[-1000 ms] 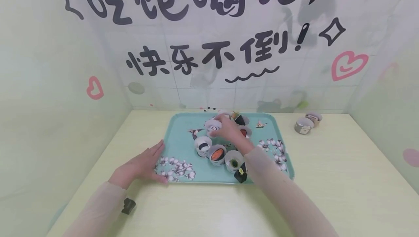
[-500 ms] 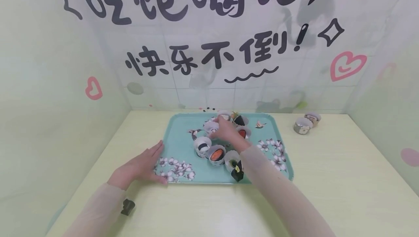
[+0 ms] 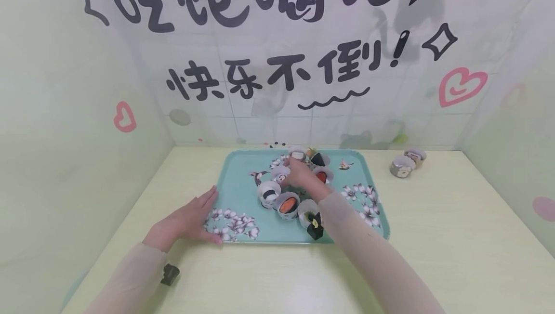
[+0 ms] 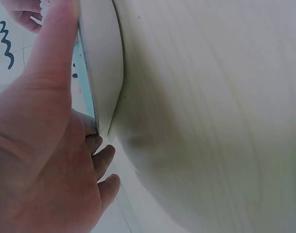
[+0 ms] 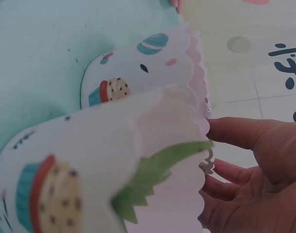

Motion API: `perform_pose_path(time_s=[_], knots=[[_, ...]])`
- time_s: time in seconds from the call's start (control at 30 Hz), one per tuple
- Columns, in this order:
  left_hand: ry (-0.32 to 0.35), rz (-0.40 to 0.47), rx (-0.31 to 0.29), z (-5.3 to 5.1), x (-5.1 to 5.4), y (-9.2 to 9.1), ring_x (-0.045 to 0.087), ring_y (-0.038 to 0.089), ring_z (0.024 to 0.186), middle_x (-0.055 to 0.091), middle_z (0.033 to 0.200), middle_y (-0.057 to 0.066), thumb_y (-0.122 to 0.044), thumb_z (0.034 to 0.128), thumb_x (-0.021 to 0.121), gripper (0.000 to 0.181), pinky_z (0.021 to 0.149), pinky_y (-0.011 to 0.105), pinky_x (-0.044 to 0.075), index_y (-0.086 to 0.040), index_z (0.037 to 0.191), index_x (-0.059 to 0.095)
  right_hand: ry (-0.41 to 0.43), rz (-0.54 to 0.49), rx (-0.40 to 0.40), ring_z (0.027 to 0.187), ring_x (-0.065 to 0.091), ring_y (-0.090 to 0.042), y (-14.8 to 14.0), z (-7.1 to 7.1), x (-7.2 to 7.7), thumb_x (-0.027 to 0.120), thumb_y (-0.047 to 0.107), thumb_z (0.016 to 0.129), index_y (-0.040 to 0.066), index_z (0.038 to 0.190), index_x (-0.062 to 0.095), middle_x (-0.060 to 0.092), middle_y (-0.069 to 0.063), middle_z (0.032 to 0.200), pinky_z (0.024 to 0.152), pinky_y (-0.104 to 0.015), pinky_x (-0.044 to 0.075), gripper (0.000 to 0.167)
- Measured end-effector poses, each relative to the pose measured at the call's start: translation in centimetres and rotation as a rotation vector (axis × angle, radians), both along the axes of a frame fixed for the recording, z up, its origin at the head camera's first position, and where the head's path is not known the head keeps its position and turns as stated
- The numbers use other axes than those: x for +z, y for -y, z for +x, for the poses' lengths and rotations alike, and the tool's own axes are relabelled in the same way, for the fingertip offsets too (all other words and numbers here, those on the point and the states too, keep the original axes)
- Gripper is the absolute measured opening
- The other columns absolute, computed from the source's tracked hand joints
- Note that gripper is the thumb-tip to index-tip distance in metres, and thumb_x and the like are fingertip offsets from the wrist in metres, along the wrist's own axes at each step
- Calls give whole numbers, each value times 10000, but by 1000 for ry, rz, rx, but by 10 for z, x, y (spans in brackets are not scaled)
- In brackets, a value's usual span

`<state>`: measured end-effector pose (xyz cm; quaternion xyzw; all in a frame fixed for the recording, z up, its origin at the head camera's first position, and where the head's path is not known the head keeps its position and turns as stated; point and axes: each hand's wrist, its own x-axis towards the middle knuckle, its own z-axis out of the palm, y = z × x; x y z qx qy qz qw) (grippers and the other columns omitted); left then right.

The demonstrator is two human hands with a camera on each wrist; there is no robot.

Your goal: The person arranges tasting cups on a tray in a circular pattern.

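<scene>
My left hand (image 3: 191, 217) rests at the near left corner of a teal floral tray (image 3: 237, 193). Its fingers lie along the left edge, the thumb along the front. My right hand (image 3: 301, 174) holds a white paper baking cup (image 3: 280, 175) on the tray between thumb and fingers; a small sushi-like piece shows inside. Nearer stand cups with a black-banded white piece (image 3: 269, 193), an orange-topped piece (image 3: 287, 204) and green grass-like trim (image 5: 162, 170). Behind the right hand are more filled cups, including a red-topped piece (image 3: 321, 176). The right wrist view hides the held cup behind nearer ones.
Two patterned paper cups (image 3: 402, 166) stand on the pale wooden table (image 3: 455, 217), right of the tray. Cloth panels with printed writing enclose the back and sides. A small black block (image 3: 169, 274) hangs beneath the left sleeve, another (image 3: 315, 227) beneath the right.
My right hand has lowered the paper cup slightly toward the near side, down to the tray beside the others. The left hand has kept its place at the tray corner.
</scene>
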<state>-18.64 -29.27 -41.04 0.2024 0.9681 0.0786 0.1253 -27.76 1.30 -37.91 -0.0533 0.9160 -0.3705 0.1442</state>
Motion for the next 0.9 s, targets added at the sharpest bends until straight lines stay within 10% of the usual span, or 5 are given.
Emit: perform_pose_path(time_s=[0.9], knots=[[-5,24,-9,1,1,3,204,498,1488,82,1646,288,-713,636,777,1385,1217,607,247,108,1547,134,-44,-67,50,1223,596,-305,-50,6,30,692,205,941,58,1410,481,619,-153,1337,996,-434,542,534]])
